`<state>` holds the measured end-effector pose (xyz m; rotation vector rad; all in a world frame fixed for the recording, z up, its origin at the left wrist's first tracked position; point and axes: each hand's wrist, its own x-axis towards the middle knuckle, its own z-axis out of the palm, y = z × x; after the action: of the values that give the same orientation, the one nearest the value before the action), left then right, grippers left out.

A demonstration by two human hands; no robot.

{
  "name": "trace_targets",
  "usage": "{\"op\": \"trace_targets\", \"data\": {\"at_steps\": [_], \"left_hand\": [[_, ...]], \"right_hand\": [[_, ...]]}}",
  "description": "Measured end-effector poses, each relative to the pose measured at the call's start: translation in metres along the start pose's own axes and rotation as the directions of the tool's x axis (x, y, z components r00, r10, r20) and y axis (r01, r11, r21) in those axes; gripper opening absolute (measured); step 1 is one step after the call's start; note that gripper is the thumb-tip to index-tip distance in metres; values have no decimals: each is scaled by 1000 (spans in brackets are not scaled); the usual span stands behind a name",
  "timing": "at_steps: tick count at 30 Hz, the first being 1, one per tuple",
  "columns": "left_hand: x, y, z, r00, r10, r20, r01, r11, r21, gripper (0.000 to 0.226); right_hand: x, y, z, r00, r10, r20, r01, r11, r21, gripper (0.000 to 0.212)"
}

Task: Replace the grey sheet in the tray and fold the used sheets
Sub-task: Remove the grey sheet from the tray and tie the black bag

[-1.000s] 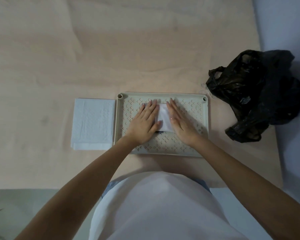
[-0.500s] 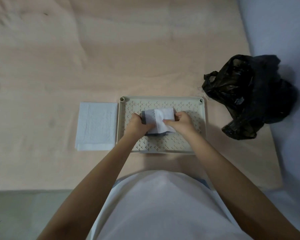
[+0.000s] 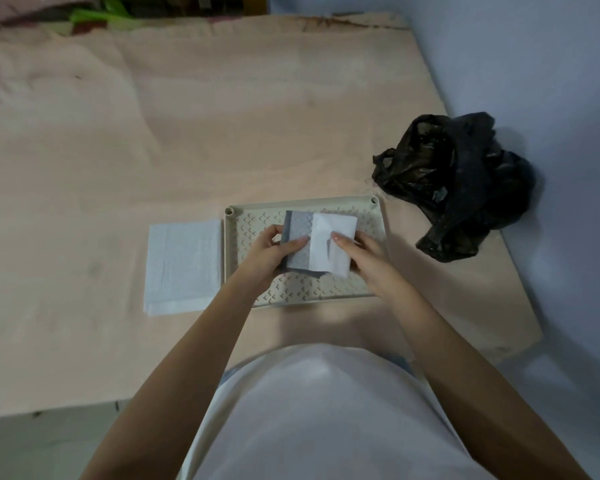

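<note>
Status: folding underway, approx. mid-task. Left hand [image 3: 267, 252] and right hand [image 3: 368, 258] hold folded used sheet [image 3: 317, 245] just above tray [image 3: 371, 216], fingers clamped on its side edges. Sheet: grey embossed face w/ white backing flap, soft, rectangular. Tray: beige rigid plastic, perforated, no fresh liner in it. White folded sheet [image 3: 182, 266] lies on bed [image 3: 118, 150] just beside tray, L side. Crumpled black plastic bag [image 3: 458, 181] to R.

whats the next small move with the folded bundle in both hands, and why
Probably carry the folded bundle off the tray and set it aside, perhaps toward the black bag. Left hand and right hand hold it, grey and white layers folded small, above the tray, whose floor looks bare, while a white sheet lies beside it.
</note>
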<state>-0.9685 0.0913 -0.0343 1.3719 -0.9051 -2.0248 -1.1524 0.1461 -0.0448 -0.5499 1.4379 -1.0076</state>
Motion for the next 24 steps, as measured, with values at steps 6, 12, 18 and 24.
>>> {"op": "trace_targets", "data": {"at_steps": [6,12,18,24], "left_hand": [[1,7,21,991,93,93,-104,988,116,32],[12,19,54,977,178,117,-201,954,222,28],[22,33,85,971,102,217,-168,934,315,54],[32,30,120,941,196,276,-311,824,474,61]], "right_hand": [[-19,-1,-18,997,-52,-64,51,999,-11,16],[-31,-15,-27,971,-136,-196,117,987,-107,21],[-43,-26,-44,954,-144,-262,151,989,7,38],[-53,-32,-52,931,-117,-346,191,964,186,38]]}}
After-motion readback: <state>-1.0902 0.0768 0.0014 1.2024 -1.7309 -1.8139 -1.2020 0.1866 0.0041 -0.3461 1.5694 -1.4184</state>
